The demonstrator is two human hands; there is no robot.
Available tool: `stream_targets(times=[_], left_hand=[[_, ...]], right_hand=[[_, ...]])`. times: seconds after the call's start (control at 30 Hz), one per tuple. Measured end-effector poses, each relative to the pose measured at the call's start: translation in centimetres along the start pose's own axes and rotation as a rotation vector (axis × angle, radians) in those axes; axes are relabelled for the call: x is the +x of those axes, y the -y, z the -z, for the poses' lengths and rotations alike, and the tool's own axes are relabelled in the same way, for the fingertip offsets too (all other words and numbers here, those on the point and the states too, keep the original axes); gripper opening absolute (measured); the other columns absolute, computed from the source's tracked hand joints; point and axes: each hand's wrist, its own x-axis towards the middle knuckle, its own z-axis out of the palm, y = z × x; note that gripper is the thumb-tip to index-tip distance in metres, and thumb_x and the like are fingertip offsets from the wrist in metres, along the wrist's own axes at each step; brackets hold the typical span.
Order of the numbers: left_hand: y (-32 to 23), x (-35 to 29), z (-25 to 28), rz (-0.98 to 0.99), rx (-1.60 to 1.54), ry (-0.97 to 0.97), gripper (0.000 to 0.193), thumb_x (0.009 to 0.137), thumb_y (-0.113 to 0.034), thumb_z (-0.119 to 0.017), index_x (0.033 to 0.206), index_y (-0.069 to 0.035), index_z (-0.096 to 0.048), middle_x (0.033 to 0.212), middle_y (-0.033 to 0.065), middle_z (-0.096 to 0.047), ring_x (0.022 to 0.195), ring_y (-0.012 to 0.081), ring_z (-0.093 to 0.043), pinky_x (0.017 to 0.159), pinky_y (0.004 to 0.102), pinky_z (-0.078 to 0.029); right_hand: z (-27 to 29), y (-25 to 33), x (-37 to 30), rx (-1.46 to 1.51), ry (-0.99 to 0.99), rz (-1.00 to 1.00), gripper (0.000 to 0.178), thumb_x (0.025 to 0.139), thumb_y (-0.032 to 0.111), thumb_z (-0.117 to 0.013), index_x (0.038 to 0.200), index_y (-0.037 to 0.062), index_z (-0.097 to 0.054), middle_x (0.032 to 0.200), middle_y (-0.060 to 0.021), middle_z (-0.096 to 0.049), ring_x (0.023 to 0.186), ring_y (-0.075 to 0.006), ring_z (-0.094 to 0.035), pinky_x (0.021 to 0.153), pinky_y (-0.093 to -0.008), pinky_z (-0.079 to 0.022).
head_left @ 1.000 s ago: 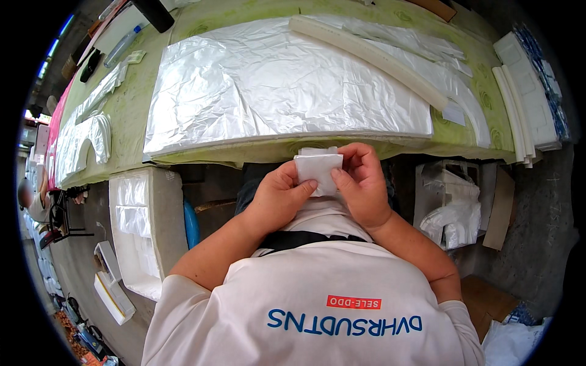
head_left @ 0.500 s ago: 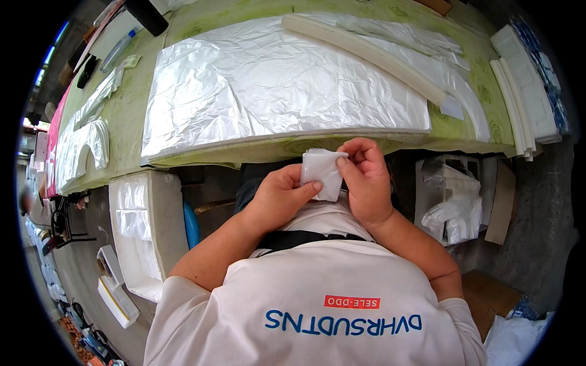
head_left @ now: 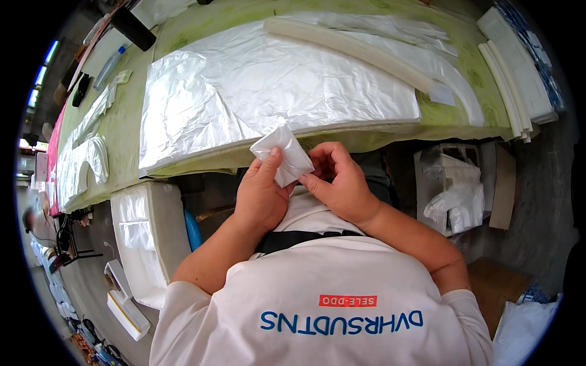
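A small flat square of folded translucent white plastic bag [head_left: 290, 150] is held up in front of my waist, just below the table's near edge. My left hand [head_left: 264, 196] is closed on its left side, the thumb lying across its face. At its lower right corner, my right hand [head_left: 345, 192] has thumb and fingers closed, the thumb touching the edge. Beyond it, a wide stack of shiny white plastic sheets [head_left: 244, 91] lies on the green-covered table [head_left: 293, 138].
A long pale tube [head_left: 348, 50] lies across the sheets. More bags [head_left: 91, 152] rest on the table's left end, near a bottle [head_left: 110, 67] and a dark cylinder [head_left: 132, 28]. Left below stands a white foam box [head_left: 165, 244]; right below, a box [head_left: 421, 189] with plastic bags [head_left: 461, 207].
The folded bag has moved left and slightly up, and turned to a tilt. My left hand has a fuller hold; my right hand has moved to the lower right corner.
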Motion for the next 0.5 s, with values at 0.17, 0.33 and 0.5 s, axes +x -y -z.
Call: stream_targets(times=[0.17,0.33,0.5], left_hand=[[0.13,0.09,0.18,-0.031,0.004,0.056,0.039,0.108,-0.030,-0.046,0.137,-0.006,-0.053,0.128,0.0073,-0.062,0.117,0.0220,-0.061,0.099,0.0412,-0.049],[0.06,-0.09,-0.12,-0.028,0.033,0.054,0.039,0.108,-0.029,-0.047,0.138,-0.005,-0.053,0.129,0.0073,-0.062,0.117,0.0213,-0.061,0.097,0.0400,-0.051],[0.51,0.00,0.12,-0.036,0.040,0.079,0.037,0.109,-0.027,-0.046,0.138,-0.004,-0.052,0.131,0.0086,-0.061,0.120,0.0230,-0.060,0.102,0.0410,-0.050]], right_hand=[[-0.08,0.41,0.07,-0.171,-0.038,0.195,0.033,0.086,0.007,-0.078,0.110,0.0037,-0.055,0.098,-0.0054,-0.062,0.082,-0.0120,-0.056,0.074,-0.0271,-0.050],[0.08,0.28,0.14,-0.143,-0.013,0.161,0.022,0.087,0.005,-0.076,0.098,0.0030,-0.057,0.091,-0.0052,-0.059,0.079,-0.0123,-0.056,0.071,-0.0274,-0.050],[0.15,-0.23,0.18,-0.033,0.005,0.037,0.018,0.089,0.004,-0.073,0.095,0.0029,-0.057,0.091,-0.0042,-0.060,0.079,-0.0100,-0.057,0.071,-0.0259,-0.050]])
